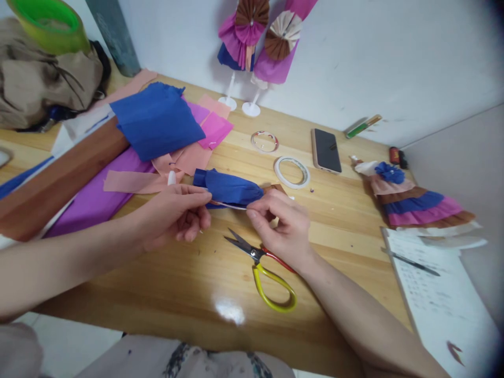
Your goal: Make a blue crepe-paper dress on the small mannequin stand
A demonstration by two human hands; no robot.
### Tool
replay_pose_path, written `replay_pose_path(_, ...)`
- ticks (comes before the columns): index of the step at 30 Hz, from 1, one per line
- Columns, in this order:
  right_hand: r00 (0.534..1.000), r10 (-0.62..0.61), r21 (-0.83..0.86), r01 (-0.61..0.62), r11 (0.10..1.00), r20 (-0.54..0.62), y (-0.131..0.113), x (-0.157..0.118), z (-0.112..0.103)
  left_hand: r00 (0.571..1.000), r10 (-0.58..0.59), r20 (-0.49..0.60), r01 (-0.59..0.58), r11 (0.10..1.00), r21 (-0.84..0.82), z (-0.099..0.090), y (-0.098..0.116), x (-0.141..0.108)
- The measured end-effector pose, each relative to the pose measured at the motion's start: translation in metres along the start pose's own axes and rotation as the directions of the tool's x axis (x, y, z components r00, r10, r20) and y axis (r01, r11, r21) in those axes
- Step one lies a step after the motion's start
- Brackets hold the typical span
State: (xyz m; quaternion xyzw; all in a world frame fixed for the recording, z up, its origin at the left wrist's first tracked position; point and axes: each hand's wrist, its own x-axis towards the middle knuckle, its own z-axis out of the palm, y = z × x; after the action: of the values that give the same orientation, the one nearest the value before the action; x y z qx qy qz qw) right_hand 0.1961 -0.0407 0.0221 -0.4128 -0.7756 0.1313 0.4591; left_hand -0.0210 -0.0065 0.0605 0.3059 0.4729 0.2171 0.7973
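Between my two hands a thin pale strip (230, 206) is stretched, its kind too small to make out. My left hand (183, 210) pinches one end between thumb and forefinger, the other fingers curled. At the opposite end my right hand (281, 220) pinches the strip with its fingertips, close to the gathered end of a blue crepe paper piece (232, 186). That piece lies on the table just behind the strip. Below my hands rest scissors (255, 255) with one yellow and one red handle, blades parted, the red handle partly under my right hand.
Colored paper sheets (157, 121) are piled at left. Behind my hands lie a white tape roll (292, 172), a smaller tape roll (264, 142) and a phone (326, 150). Paper dresses on white stands (251, 108) lean near the wall. Right are another paper dress (417, 199) and a notebook (437, 283).
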Motion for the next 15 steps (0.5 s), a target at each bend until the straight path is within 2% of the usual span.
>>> replay_pose_path(1,0.995,-0.101,-0.058,0.102,0.993,0.011,0.0001,-0.0008,-0.0009,1.0,-0.01,-0.006,0.01,1.0,0.007,0.0008,0.0006,-0.0001)
replay_pose_path(3,0.956,-0.289,-0.187,0.293,0.938,0.048,-0.0006,-0.0026,-0.0022,0.999,-0.027,-0.021,0.027,1.0,0.016,0.0023,0.0014,-0.0002)
replay_pose_path(5,0.914,-0.397,-0.272,0.405,0.873,0.085,-0.0022,-0.0043,-0.0023,0.999,-0.036,-0.035,0.037,0.999,0.019,0.0036,0.0018,-0.0002)
replay_pose_path(6,0.909,-0.408,-0.282,0.416,0.865,0.089,-0.0032,-0.005,-0.0019,0.998,-0.039,-0.04,0.04,0.999,0.023,0.0041,0.0018,-0.0003)
replay_pose_path(8,0.934,-0.353,-0.236,0.357,0.904,0.059,-0.0052,-0.0055,-0.0006,0.998,-0.035,-0.043,0.036,0.999,0.024,0.0047,0.0017,-0.0007)
replay_pose_path(11,0.985,-0.169,-0.078,0.168,0.983,-0.014,-0.0066,-0.0046,0.0014,0.999,-0.032,-0.031,0.033,0.999,0.011,0.0053,0.0013,-0.0015)
replay_pose_path(13,0.998,-0.029,0.031,0.03,0.999,-0.051,-0.0064,-0.0036,0.0021,0.999,-0.041,-0.034,0.041,0.999,0.005,0.0058,0.0017,-0.0018)
replay_pose_path(15,0.992,0.1,0.112,-0.091,0.989,-0.077,-0.0055,-0.0031,0.0024,0.998,-0.05,-0.049,0.05,0.999,0.004,0.0063,0.0025,-0.0018)
